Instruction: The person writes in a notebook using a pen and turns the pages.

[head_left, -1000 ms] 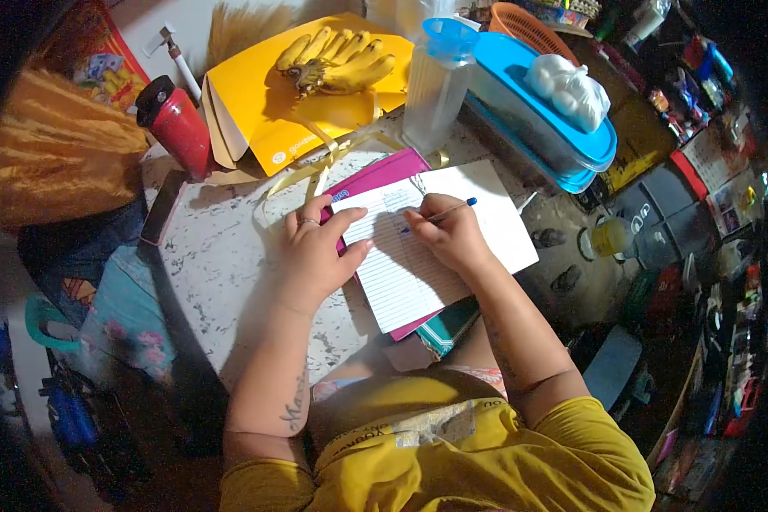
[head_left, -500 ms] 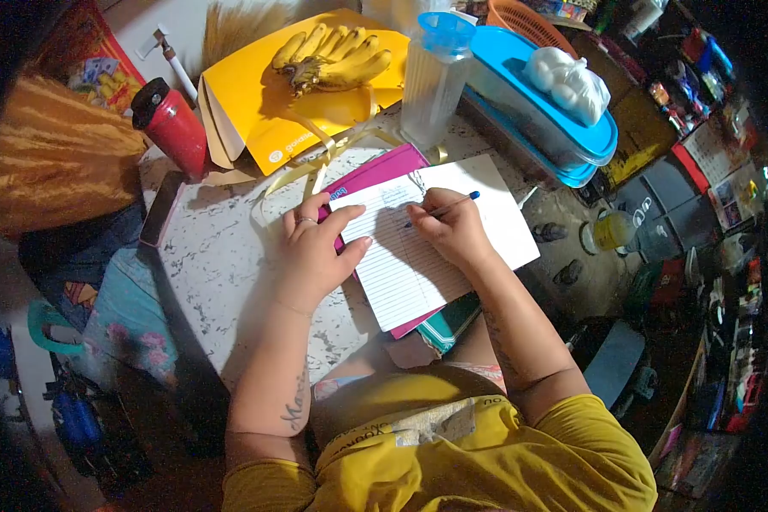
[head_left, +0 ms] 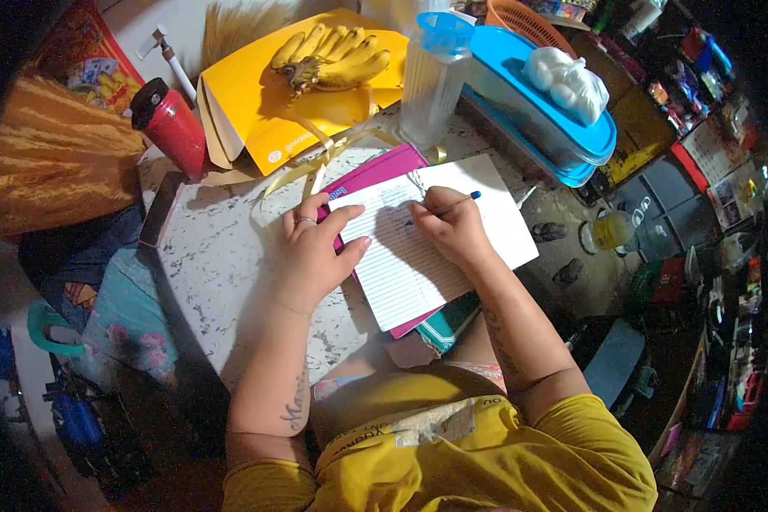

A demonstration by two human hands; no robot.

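An open lined notebook [head_left: 401,286] lies tilted on the table, with handwriting on the upper part of its left page. My right hand [head_left: 454,226] rests on the notebook, its fingers pinched round a blue pen [head_left: 468,200] whose tip points at the page. At the left edge of the page, my left hand [head_left: 320,252] lies with fingers spread, the fingertips on the paper. A ring shows on one finger. Under the notebook a magenta cover [head_left: 405,160] sticks out at the top, and a teal item [head_left: 442,328] pokes out below it.
Bananas [head_left: 337,64] sit on a yellow folder [head_left: 256,119] at the back. Nearby stand a red tumbler [head_left: 172,128], a clear pitcher [head_left: 431,94] and a blue-lidded container [head_left: 520,90] bearing a white plastic bag [head_left: 572,85]. A phone [head_left: 160,212] lies at the left table edge.
My right hand and the pen have shifted very slightly over the page. My left hand stays in place.
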